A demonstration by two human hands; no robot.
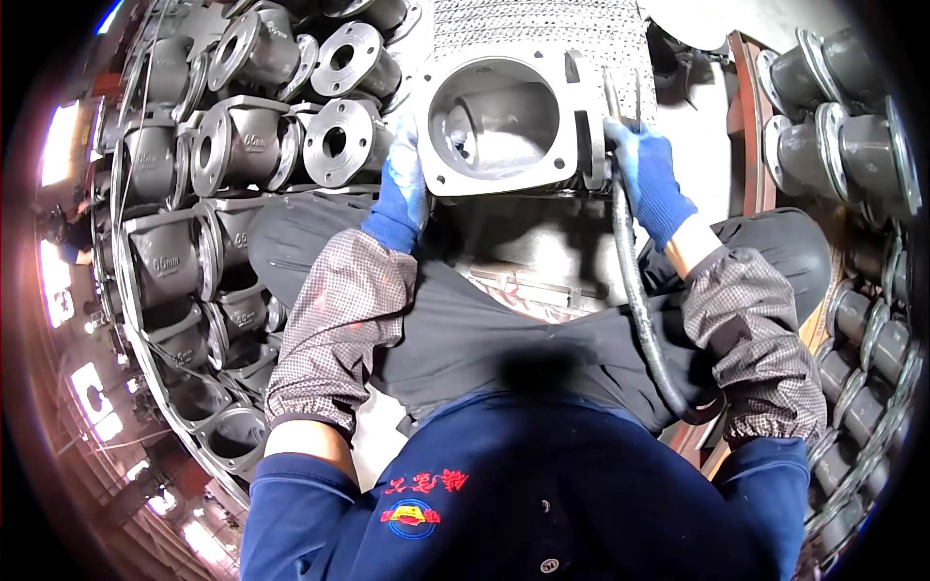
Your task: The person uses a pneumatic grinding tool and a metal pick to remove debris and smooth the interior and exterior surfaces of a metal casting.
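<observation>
In front of me a grey cast-metal valve body (573, 143) rests on a patterned, textured support, its large round opening facing up within a squarish flange. My left hand (403, 179), in a blue-and-white glove, grips the casting's left edge, with the fingertips partly hidden. At the right side, my gloved right hand (647, 174) closes around a dark hose (628, 261) beside the casting's side flange. That hose bends down over my right thigh. Whether the right fingers also touch the flange is hard to see.
Stacked grey flanged castings (247, 145) crowd my left side behind a wire. More castings (838, 150) stand at the right, past a reddish-brown metal post (752, 126). The textured support (542, 24) extends away from me, and my knees flank it.
</observation>
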